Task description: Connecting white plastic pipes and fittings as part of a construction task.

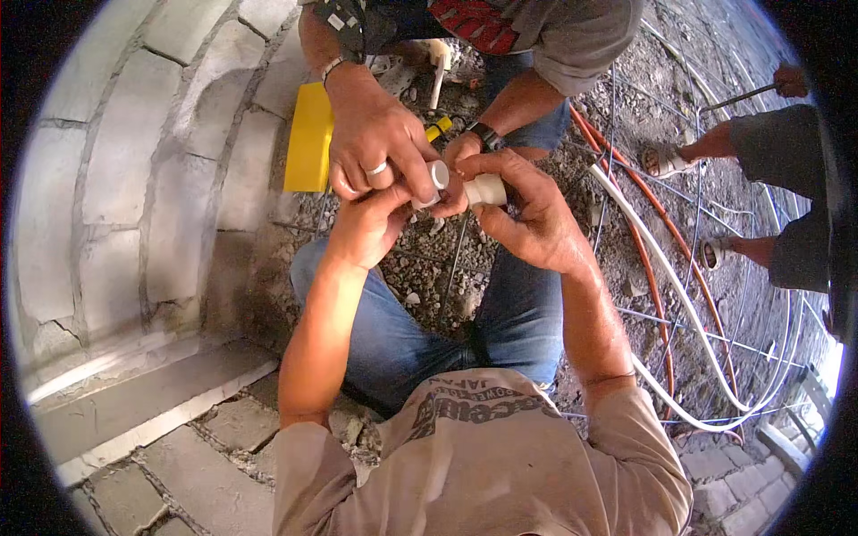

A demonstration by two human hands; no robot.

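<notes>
White plastic — a short pipe fitting — sits pinched in the right hand, fingers curled tight around it above the knees. The left hand is closed under a co-worker's ringed hand, which grips a second white fitting; what the left holds is probably hidden.

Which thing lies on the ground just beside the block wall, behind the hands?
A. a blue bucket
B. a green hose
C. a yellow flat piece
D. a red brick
C: a yellow flat piece lies beside the block wall, behind the co-worker's hand, which meets the person's left hand and right hand at the white pipe fitting.
</notes>
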